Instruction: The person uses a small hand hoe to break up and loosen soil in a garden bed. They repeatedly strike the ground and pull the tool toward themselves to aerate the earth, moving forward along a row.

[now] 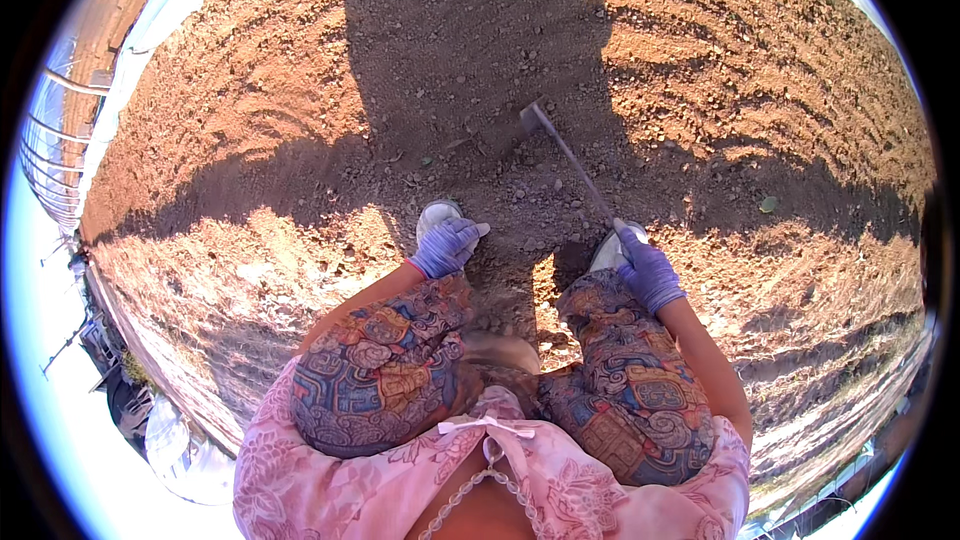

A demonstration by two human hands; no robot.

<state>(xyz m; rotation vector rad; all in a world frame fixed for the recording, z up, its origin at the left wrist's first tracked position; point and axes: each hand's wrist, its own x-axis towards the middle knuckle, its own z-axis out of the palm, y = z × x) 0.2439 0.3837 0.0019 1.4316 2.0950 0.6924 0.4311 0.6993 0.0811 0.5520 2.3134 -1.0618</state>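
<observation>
My right hand (pixel 649 270), in a purple glove, is closed round the handle of a small hand hoe (pixel 574 161). The hoe's metal blade (pixel 531 118) is over the shaded soil ahead of me, up and left of that hand; whether it touches the ground I cannot tell. My left hand (pixel 446 246), gloved alike, rests by my left knee, over a pale shoe (pixel 438 214). Its fingers are curled round a small whitish object (pixel 481 229) that I cannot identify. The other pale shoe (pixel 611 251) is partly hidden behind my right hand.
Loose soil with small clods (pixel 262 75) spreads on all sides, with raised ridges in it. A rounded pale thing (pixel 501 351) lies between my legs. White plastic sheeting (pixel 135 60) and curved hoops (pixel 75 84) run along the far left. A green leaf (pixel 769 204) lies to the right.
</observation>
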